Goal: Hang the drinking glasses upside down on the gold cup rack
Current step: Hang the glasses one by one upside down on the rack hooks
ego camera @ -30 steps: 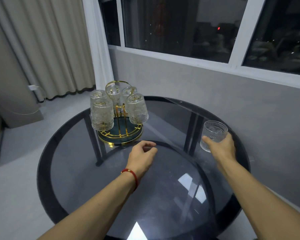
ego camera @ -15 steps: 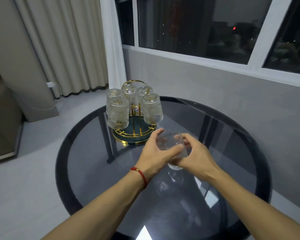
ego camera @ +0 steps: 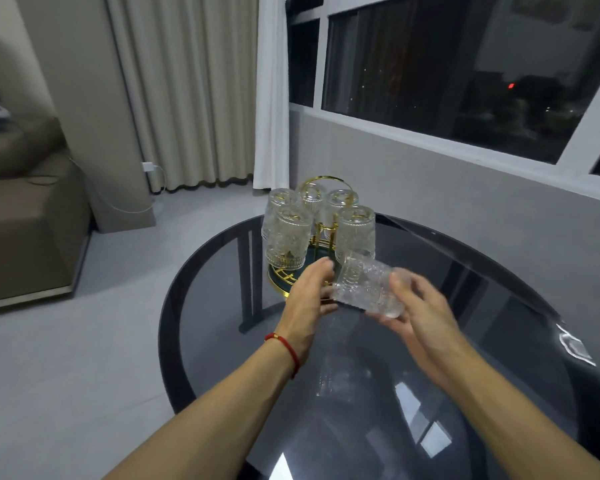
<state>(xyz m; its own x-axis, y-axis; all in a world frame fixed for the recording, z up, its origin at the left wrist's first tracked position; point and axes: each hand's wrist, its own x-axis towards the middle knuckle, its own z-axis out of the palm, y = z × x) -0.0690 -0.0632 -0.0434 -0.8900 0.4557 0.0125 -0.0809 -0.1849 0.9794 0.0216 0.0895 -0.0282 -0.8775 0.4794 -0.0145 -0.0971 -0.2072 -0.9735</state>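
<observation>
Both the left hand [ego camera: 310, 292] and right hand [ego camera: 418, 311] clasp the tilted glass [ego camera: 366, 289], fingers wrapped round it, mid-flip; next, I judge, comes lowering it onto the gold rack [ego camera: 321, 183].

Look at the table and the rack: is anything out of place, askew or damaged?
Nothing looks damaged or spilled. Five glasses hang upside down on the gold cup rack. The sixth glass lies tilted sideways between both hands, above the glass table, not yet hung.

Head camera looks forward-down, close over the table [ego camera: 201, 306].
</observation>
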